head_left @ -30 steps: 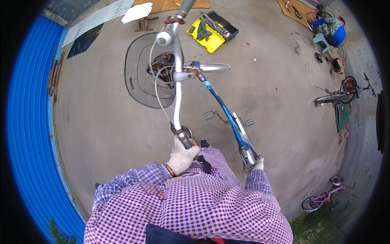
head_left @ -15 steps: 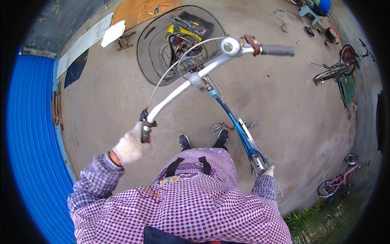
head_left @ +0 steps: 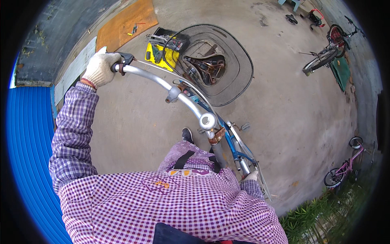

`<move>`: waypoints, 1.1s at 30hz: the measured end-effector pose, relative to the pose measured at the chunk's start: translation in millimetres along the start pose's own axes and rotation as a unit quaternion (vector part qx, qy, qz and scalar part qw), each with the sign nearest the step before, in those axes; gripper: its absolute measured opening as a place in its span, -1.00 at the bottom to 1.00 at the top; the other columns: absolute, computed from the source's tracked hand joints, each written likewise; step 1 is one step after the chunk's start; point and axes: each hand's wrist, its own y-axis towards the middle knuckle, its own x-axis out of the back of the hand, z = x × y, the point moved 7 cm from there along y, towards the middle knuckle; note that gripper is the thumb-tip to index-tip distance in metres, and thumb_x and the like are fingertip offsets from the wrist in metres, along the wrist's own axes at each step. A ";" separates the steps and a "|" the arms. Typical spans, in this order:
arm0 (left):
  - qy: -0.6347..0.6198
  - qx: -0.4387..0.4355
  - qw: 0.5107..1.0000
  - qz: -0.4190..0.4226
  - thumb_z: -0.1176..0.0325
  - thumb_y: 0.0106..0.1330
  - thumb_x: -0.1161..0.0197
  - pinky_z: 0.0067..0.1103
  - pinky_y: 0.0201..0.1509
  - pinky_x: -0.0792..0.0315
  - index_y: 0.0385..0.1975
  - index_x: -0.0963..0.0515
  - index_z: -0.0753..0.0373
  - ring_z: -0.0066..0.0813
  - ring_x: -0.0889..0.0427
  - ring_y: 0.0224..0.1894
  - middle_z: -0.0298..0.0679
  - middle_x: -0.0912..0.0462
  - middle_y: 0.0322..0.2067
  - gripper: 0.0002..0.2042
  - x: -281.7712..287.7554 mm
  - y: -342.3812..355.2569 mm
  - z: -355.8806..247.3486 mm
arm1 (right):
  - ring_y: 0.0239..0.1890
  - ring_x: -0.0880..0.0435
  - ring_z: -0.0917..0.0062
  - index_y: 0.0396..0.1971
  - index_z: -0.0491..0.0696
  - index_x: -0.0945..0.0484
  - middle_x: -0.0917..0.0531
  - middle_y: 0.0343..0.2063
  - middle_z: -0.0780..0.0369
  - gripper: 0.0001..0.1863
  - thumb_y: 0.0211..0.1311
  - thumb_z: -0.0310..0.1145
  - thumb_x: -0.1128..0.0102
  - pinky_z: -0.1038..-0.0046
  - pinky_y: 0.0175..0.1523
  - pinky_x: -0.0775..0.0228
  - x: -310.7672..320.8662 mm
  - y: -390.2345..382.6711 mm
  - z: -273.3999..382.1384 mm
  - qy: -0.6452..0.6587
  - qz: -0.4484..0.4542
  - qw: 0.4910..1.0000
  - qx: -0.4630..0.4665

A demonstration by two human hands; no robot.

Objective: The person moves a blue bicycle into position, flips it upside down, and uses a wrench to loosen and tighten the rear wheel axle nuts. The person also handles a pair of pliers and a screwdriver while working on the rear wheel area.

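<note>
I stand beside a bicycle with a blue frame [head_left: 230, 140] and silver handlebar [head_left: 150, 76]. My left hand [head_left: 99, 70], in a white knit glove, is closed round the left end of the handlebar, by the brake lever [head_left: 126, 57]. My right hand [head_left: 252, 175], also gloved, grips the rear part of the frame low by my right side; its fingers are partly hidden. A round silver bell [head_left: 207, 120] sits on the bar, whose grey right grip [head_left: 218, 154] points back to my apron. The black wire basket [head_left: 242, 87] is at the front, with rusty metal parts [head_left: 212, 69] inside its outline.
A yellow and black toolbox [head_left: 162, 55] lies open beyond the handlebar, near an orange board [head_left: 126, 25]. Another bicycle [head_left: 325, 57] is at the right, a pink small bicycle [head_left: 343, 171] below it. A blue corrugated wall [head_left: 30, 154] runs along the left; plants [head_left: 313, 221] grow lower right.
My left hand has pushed the handlebar forward and left, turning it so its right grip swung back toward me. The basket has swung right, uncovering the toolbox. My right hand has shifted slightly left.
</note>
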 end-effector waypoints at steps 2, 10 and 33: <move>-0.021 -0.010 1.000 0.010 0.50 0.21 -0.36 -0.30 -0.03 -0.58 -0.15 -0.71 0.05 -0.11 -0.74 -0.13 -0.16 -0.74 -0.31 -0.76 19.0 140.8 25.1 | -0.40 -0.53 0.37 -0.11 -0.14 -0.57 -0.59 -0.41 0.16 -0.18 0.53 0.39 0.35 0.21 -0.28 -0.41 -85.3 -36.7 77.6 0.020 -0.007 0.999 -0.028; -0.079 -0.101 0.991 -0.049 0.46 0.14 -0.34 -0.27 -0.14 -0.63 -0.15 -0.71 0.05 -0.04 -0.78 -0.18 -0.13 -0.76 -0.34 -0.73 77.9 769.8 110.8 | -0.39 -0.54 0.27 -0.17 -0.14 -0.54 -0.60 -0.41 0.12 -0.19 0.54 0.37 0.40 0.10 -0.25 -0.44 -451.2 -229.1 450.9 0.050 -0.021 0.998 -0.036; -0.353 -0.125 0.927 -0.009 0.21 0.18 -0.32 -0.21 -0.03 -0.54 0.07 -0.57 0.10 -0.01 -0.73 -0.10 -0.03 -0.70 -0.22 -0.57 93.8 1409.0 230.6 | -0.37 -0.55 0.04 -0.30 -0.14 -0.47 -0.60 -0.42 0.01 -0.21 0.55 0.33 0.48 -0.18 -0.15 -0.46 -914.1 -435.8 787.5 0.081 0.081 0.993 -0.019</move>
